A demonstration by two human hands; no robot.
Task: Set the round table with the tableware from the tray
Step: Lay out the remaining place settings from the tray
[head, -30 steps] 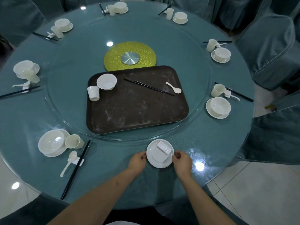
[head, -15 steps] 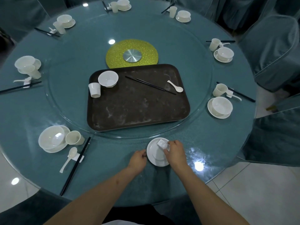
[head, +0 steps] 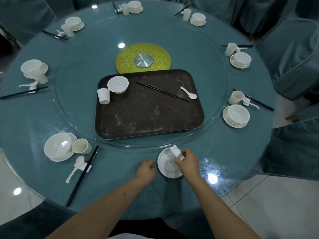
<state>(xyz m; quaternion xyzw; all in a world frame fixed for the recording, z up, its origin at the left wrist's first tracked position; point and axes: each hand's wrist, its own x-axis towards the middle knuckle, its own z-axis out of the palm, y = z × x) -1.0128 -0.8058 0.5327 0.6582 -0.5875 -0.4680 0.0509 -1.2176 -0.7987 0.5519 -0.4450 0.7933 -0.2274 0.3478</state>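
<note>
A small white chopstick rest (head: pixel 176 152) is coming up off the white saucer (head: pixel 166 163) at the near edge of the round table (head: pixel 120 163). A second ago it lay flat on the plate with both hands at the rim; now the right hand (head: pixel 187 161) is pinching its near end and lifting it, which suggests it is heading to its own spot beside the saucer. Its long axis is running from the fingers up and to the left, the free end pointing toward the tray (head: pixel 150 118). The left hand (head: pixel 146 170) is resting just beside the saucer's left rim, fingers loosely curled, holding nothing. On the tray a bowl (head: pixel 118 84), cup (head: pixel 103 96), chopsticks (head: pixel 162 91) and spoon (head: pixel 189 92) are waiting for this last setting.
</note>
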